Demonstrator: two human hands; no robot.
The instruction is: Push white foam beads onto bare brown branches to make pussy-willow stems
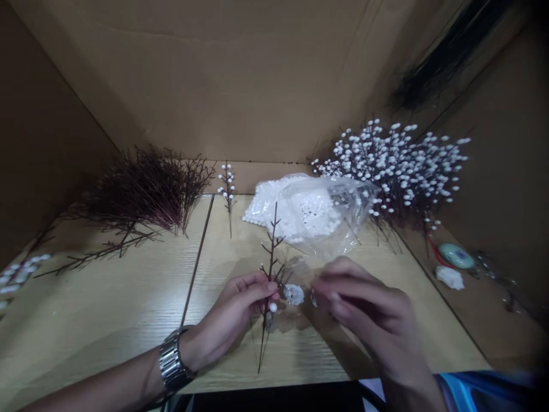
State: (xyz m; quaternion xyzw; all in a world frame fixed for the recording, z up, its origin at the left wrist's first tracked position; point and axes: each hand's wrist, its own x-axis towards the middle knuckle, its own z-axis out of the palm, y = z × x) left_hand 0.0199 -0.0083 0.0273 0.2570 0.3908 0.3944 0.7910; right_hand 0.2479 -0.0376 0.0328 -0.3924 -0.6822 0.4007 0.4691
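Observation:
Between the thumb and fingers of my left hand (253, 294) is a brown artificial twig (271, 252), held upright with its bare side shoots pointing up. One white berry (273, 307) sits low on it, just under my thumb. My right hand (369, 309), slightly blurred, is pinched closed to the right of the twig; a small pale glint shows at its fingertips, too unclear to name. A crumpled whitish lump (294, 294) lies between the two hands. Behind them, a clear plastic bag (343, 229) spills white berries (295, 209) onto the table.
Bare brown twigs (146, 189) are heaped at the back left. Many white-berried twigs (394, 166) stand piled at the back right, and a single berried twig (229, 189) lies mid-back. A green oval object (456, 256) and a white lump (449, 277) rest at right. Cardboard walls (214, 86) enclose the table.

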